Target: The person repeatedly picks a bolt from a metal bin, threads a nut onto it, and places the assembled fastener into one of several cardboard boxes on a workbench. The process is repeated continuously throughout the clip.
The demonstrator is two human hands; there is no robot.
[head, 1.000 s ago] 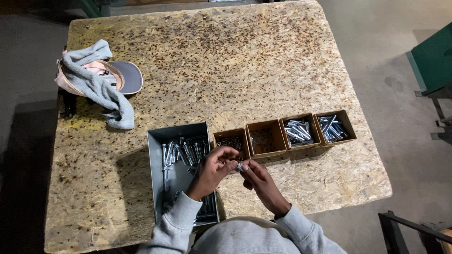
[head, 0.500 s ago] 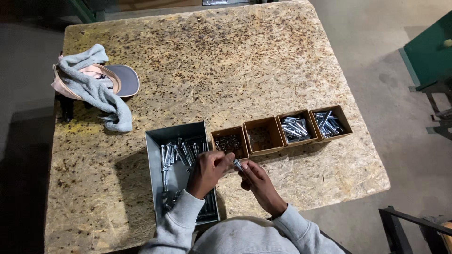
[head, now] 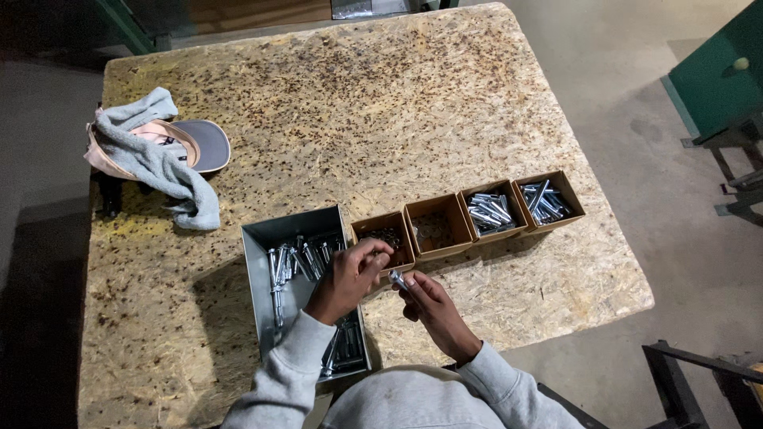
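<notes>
My right hand (head: 433, 310) grips a short silver bolt (head: 396, 278) by its shaft, just in front of the row of boxes. My left hand (head: 348, 278) pinches at the bolt's head end with fingertips curled over the first small brown box (head: 387, 244); whether it holds a small part there is hidden. Under my left forearm lies a grey metal tray (head: 256, 256) with several silver bolts. To the right stand three more small brown boxes: one (head: 435, 226) nearly bare, two (head: 490, 210) (head: 548, 200) holding silver bolts.
The chipboard table (head: 381, 119) carries a cap wrapped in a grey cloth (head: 151, 155) at the far left. A green metal object (head: 715, 71) stands on the floor at the right, and a dark frame (head: 699, 373) at the lower right.
Both hands stay together at the bolt in front of the first box, with only small finger movement. The view has shifted slightly.
</notes>
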